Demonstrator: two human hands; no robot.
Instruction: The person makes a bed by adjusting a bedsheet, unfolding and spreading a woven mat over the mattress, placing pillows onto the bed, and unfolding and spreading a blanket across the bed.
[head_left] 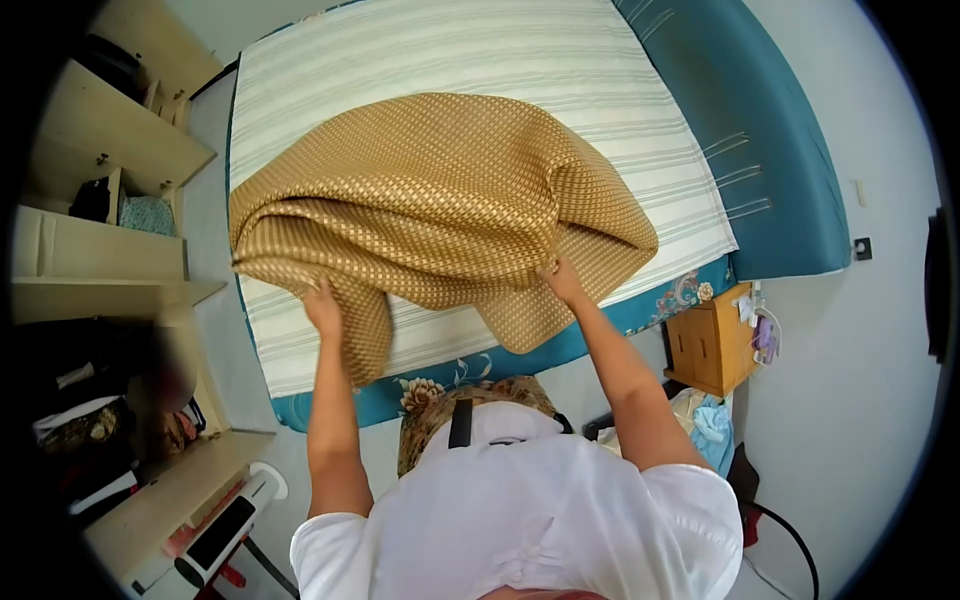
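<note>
A large golden-brown bed mat [430,170] with a small woven check pattern lies bunched and partly raised over a striped white bed sheet [300,70]. My left hand [322,308] is closed on the mat's near edge at the left, where a flap hangs down toward the bed's front. Farther right, my right hand [562,278] pinches another part of the near edge, and a corner droops below it. Folds run across the mat between both hands. Some of my fingertips are hidden in the material.
A teal padded headboard [770,150] stands at the right end of the bed. Near it is a wooden nightstand [710,340]. Along the left, an open wardrobe [110,250] holds clothes and bags. A white appliance [228,525] stands at lower left.
</note>
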